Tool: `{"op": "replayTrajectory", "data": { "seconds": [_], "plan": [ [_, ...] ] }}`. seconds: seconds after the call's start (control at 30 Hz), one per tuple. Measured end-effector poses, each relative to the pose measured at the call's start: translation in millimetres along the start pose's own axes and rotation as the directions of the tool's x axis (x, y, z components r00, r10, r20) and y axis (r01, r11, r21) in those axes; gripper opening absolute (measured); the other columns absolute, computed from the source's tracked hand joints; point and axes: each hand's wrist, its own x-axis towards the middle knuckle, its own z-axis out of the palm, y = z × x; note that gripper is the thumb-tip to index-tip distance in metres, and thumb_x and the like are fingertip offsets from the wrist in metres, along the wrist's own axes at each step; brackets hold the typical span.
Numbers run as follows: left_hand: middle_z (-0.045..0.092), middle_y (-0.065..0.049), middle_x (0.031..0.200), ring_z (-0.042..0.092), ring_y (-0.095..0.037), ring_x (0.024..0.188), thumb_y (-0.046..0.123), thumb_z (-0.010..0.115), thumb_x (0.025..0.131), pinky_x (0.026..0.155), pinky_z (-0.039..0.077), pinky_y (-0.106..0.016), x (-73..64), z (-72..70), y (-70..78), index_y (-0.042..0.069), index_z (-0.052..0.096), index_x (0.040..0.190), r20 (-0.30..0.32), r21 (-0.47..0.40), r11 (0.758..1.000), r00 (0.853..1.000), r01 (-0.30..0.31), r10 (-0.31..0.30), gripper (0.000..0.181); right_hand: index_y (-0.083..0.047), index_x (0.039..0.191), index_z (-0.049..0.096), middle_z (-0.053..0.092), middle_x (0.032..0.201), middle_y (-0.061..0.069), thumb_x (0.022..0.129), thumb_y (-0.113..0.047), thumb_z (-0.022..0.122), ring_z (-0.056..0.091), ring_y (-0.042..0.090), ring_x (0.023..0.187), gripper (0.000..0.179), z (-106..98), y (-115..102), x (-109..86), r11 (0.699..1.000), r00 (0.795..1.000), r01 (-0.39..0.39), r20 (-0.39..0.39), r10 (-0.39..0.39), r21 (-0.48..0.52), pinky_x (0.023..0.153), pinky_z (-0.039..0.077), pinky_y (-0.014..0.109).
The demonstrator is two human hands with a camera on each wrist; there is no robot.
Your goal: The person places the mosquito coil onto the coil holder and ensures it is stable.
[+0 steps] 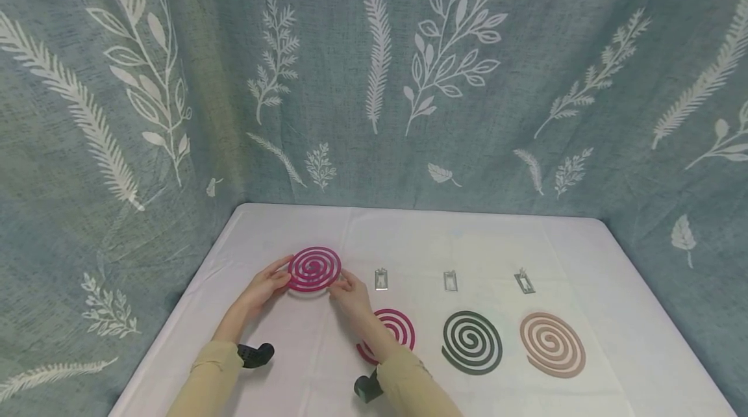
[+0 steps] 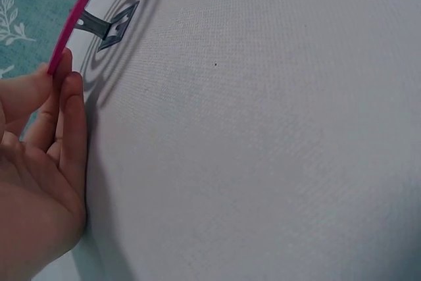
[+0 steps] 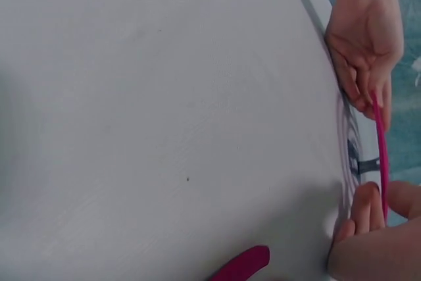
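My left hand (image 1: 264, 287) and right hand (image 1: 352, 293) pinch opposite edges of a magenta coil (image 1: 314, 267), thumbs and fingers closed on its rim. It sits between them, raised off the white surface (image 1: 315, 358), its shadow falling just underneath. Below it, between my hands, stands a metal stand (image 2: 118, 27), its upright tab reaching toward the coil; I cannot tell whether the two touch. To the right of my right hand are three more stands (image 1: 450, 281) in a row. Nearer me, partly behind my right forearm, lies a second magenta coil (image 1: 411, 328); farther to its right lie a dark green coil (image 1: 472, 342), then a brown coil (image 1: 552, 344).
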Motion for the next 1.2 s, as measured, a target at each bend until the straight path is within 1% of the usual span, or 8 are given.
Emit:
{"op": "replayTrajectory", "data": {
  "seconds": [0.13,0.33,0.5,0.63,0.7,0.87,0.97,1.2],
  "plan": [
    [0.059,0.015,0.089,0.053,0.006,0.085,0.012,0.049,0.098,0.082,0.043,-0.012,0.0,0.1,0.5,0.003,0.025,0.148,-0.003,0.021,1.0,1.0,0.007,-0.006,0.056,0.005,0.136,0.044,0.07,0.094,0.016,0.086,-0.003,0.061,0.064,0.012,0.079,0.054,3.1,-2.7,0.1,1.0,0.999,-0.02,-0.043,0.019,-0.017,0.091,0.052,0.034],
    [0.06,0.011,0.093,0.054,0.004,0.087,0.014,0.049,0.098,0.095,0.042,-0.026,0.0,0.2,0.5,0.005,0.027,0.149,-0.018,0.059,0.998,1.0,0.025,-0.024,0.056,-0.001,0.136,0.048,0.069,0.087,0.007,0.084,-0.004,0.063,0.06,0.006,0.073,0.054,8.0,-5.3,2.4,0.995,0.991,-0.08,-0.112,0.072,-0.067,0.084,0.054,0.029],
    [0.062,0.01,0.097,0.054,0.006,0.087,0.015,0.05,0.098,0.089,0.044,-0.018,1.1,-0.1,-0.5,0.005,0.026,0.149,-0.005,0.058,0.998,1.0,0.011,-0.011,0.057,-0.003,0.135,0.05,0.067,0.084,0.006,0.084,-0.003,0.064,0.058,0.007,0.07,0.052,10.5,-9.3,2.2,0.99,0.983,-0.102,-0.161,0.085,-0.1,0.073,0.053,0.024],
    [0.061,0.011,0.094,0.054,0.005,0.086,0.015,0.05,0.098,0.084,0.042,-0.015,0.7,-0.5,-0.6,0.005,0.027,0.148,-0.013,0.062,0.998,1.0,0.011,-0.011,0.057,-0.002,0.134,0.051,0.068,0.083,0.007,0.084,-0.001,0.063,0.057,0.007,0.068,0.052,10.4,-12.0,1.3,0.989,0.985,-0.087,-0.159,0.068,-0.12,0.067,0.052,0.021],
    [0.061,0.012,0.093,0.054,0.004,0.086,0.015,0.05,0.098,0.084,0.041,-0.016,0.2,-0.6,-0.6,0.005,0.027,0.148,-0.02,0.067,0.998,1.0,0.014,-0.012,0.056,-0.001,0.133,0.052,0.068,0.083,0.008,0.083,0.0,0.064,0.059,0.009,0.069,0.052,9.3,-13.2,1.1,0.986,0.986,-0.062,-0.163,0.036,-0.158,0.067,0.052,0.022],
    [0.062,0.01,0.094,0.054,0.003,0.086,0.014,0.049,0.098,0.083,0.043,-0.016,0.2,-0.7,0.3,0.004,0.027,0.148,-0.021,0.072,0.997,1.0,0.011,-0.009,0.056,-0.002,0.131,0.053,0.069,0.094,0.011,0.083,-0.003,0.066,0.065,0.017,0.082,0.05,5.9,-14.4,2.7,0.972,0.982,-0.032,-0.187,-0.012,-0.232,0.076,0.055,0.029],
    [0.062,0.01,0.093,0.054,0.003,0.085,0.014,0.049,0.098,0.08,0.044,-0.014,0.4,-1.1,-0.4,0.003,0.026,0.148,-0.016,0.063,0.998,1.0,0.004,-0.003,0.056,-0.002,0.132,0.053,0.069,0.098,0.013,0.083,-0.004,0.067,0.065,0.019,0.086,0.051,6.3,-13.5,4.1,0.977,0.986,-0.042,-0.168,0.007,-0.21,0.078,0.055,0.03],
    [0.063,0.011,0.095,0.055,0.006,0.085,0.014,0.05,0.098,0.081,0.044,-0.013,0.8,-2.7,-2.4,0.002,0.022,0.149,0.006,0.034,0.999,1.0,-0.01,0.01,0.06,-0.001,0.128,0.056,0.07,0.089,0.013,0.08,-0.001,0.068,0.065,0.016,0.078,0.05,8.2,-13.2,6.0,0.984,0.985,-0.037,-0.172,0.006,-0.175,0.075,0.055,0.028]
  ]
}}
